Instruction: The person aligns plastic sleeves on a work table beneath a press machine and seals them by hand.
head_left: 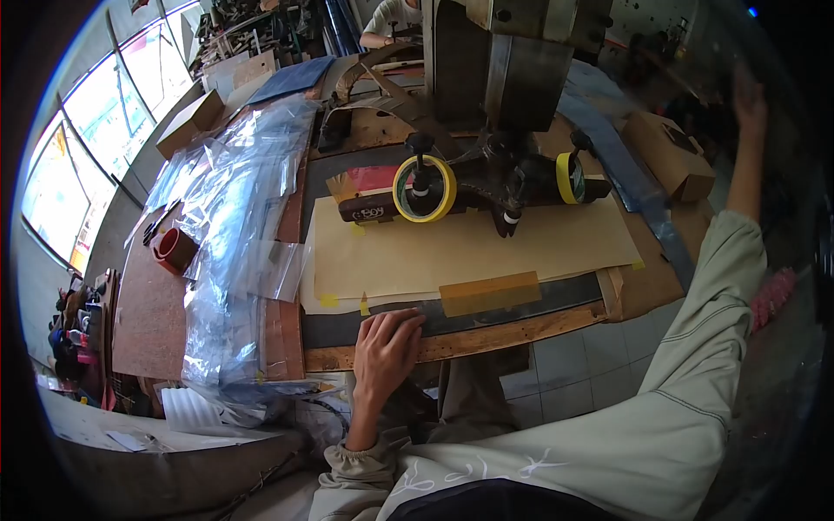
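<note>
My left hand (387, 347) rests at the front edge of the work table, fingers lying on the dark mat (347, 326) and holding nothing. Just beyond it lies a large cream sheet (417, 260) with small yellow tape bits at its corners and an amber strip (489, 293) along its near edge. Far to the right, my right hand (748, 104) is reached out on a stretched arm. It is blurred and dim, so its fingers and anything in them are hard to make out.
A dark clamp bar (369, 211) crosses the sheet under a metal machine column (521, 78). Yellow tape rolls (449, 191) hang on its knobs. Clear plastic bags (234, 234), a brown-red roll (175, 252) and a cardboard box (665, 156) lie around. A person (391, 22) is behind.
</note>
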